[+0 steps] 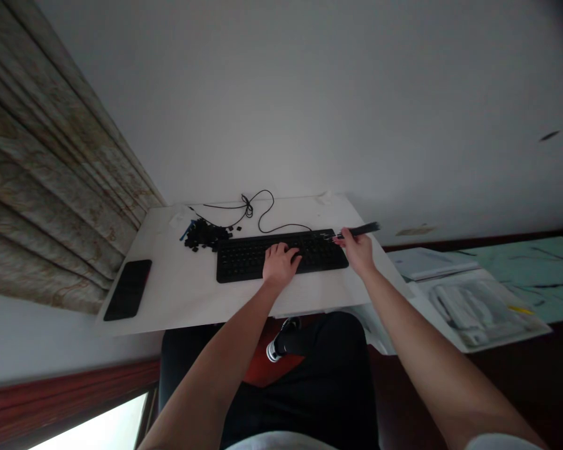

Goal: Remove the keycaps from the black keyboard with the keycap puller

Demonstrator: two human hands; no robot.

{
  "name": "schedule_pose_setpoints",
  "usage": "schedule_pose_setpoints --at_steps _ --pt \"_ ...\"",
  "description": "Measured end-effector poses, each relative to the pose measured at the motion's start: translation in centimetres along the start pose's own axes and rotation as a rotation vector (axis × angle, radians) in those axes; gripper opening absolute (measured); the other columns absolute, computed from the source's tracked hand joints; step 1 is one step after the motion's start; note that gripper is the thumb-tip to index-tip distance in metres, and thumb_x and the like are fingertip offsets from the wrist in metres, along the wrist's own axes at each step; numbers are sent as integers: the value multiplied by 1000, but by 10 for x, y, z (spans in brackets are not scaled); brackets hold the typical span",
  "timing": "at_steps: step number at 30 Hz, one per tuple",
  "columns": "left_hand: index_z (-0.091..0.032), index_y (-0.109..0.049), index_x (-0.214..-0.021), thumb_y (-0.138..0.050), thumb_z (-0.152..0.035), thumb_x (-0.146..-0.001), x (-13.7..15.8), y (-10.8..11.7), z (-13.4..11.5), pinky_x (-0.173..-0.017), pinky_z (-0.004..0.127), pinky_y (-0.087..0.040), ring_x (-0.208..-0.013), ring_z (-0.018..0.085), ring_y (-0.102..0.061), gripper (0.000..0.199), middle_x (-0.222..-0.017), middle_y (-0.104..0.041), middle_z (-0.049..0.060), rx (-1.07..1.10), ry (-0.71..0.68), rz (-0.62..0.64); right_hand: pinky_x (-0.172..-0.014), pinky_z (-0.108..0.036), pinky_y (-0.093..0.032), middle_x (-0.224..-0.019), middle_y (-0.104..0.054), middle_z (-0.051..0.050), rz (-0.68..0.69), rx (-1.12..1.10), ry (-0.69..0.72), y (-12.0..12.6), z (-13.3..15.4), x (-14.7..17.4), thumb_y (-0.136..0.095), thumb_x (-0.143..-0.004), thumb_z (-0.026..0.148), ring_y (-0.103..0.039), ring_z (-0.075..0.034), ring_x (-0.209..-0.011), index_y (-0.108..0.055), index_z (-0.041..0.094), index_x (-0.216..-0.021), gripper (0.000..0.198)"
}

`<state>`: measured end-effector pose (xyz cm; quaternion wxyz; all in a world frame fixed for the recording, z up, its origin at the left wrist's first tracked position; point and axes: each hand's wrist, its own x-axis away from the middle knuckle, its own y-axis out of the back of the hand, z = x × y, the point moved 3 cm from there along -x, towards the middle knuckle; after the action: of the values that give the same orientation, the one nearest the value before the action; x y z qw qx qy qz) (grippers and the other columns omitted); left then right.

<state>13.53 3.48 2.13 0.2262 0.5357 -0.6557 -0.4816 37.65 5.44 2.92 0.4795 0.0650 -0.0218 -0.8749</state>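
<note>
A black keyboard [239,259] lies across the white table, and its cable [273,206] loops behind it. My left hand [280,261] rests on the keyboard's middle, fingers apart, with nothing held. At the keyboard's right end, my right hand [356,250] is closed around a slim black brush [366,229]. The brush's bristly end points right, and its thin other end reaches over the upper right keys; whether it touches them I cannot tell. Left of the keyboard is a heap of small loose black keycaps [206,235].
A dark phone [128,290] lies at the table's left side. A narrow blue item [186,231] sticks out beside the heap. Curtains [51,169] hang on the left, and a wall [309,100] rises behind the table. Papers and a plastic-wrapped package [478,309] lie lower on the right.
</note>
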Motion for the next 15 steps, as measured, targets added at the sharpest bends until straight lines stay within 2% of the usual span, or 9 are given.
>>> schedule_pose_setpoints --at_steps 2,4,9,12,15 --pt "-30 -69 -118 -53 -40 -98 0 -1 2 -102 44 -38 -114 26 -50 27 -114 -60 7 13 11 -2 -48 -23 -53 -61 -70 -6 -114 -36 -41 15 -23 5 -73 -76 54 -69 -18 -56 -67 14 -76 40" --pt "-30 -71 -114 -54 -36 -98 0 -1 4 -101 43 -40 -113 25 -51 24 -113 -61 6 30 29 -16 -49 -25 -53 -62 -71 -8 -171 -63 -71 24 -39 10 -72 -75 55 -69 -19 -56 -68 13 -73 42" --pt "-25 -74 -104 -58 -29 -96 -2 -1 8 -99 41 -43 -109 24 -56 18 -109 -66 6 135 57 -85 -50 -28 -51 -60 -70 -9 -234 21 -29 29 -50 11 -68 -76 55 -67 -20 -54 -70 13 -71 43" --pt "-21 -74 -102 -58 -25 -95 -6 0 13 -95 36 -47 -101 20 -62 18 -104 -69 6 340 114 -151 -55 -31 -53 -62 -71 -10 -242 97 -4 28 -48 9 -66 -76 58 -69 -22 -58 -70 13 -71 45" --pt "-18 -74 -102 -59 -28 -94 -12 7 27 -85 31 -51 -89 18 -66 19 -95 -72 5 593 229 -179 -59 -34 -54 -63 -72 -11 -246 127 16 29 -46 11 -65 -76 61 -70 -25 -61 -71 13 -72 49"
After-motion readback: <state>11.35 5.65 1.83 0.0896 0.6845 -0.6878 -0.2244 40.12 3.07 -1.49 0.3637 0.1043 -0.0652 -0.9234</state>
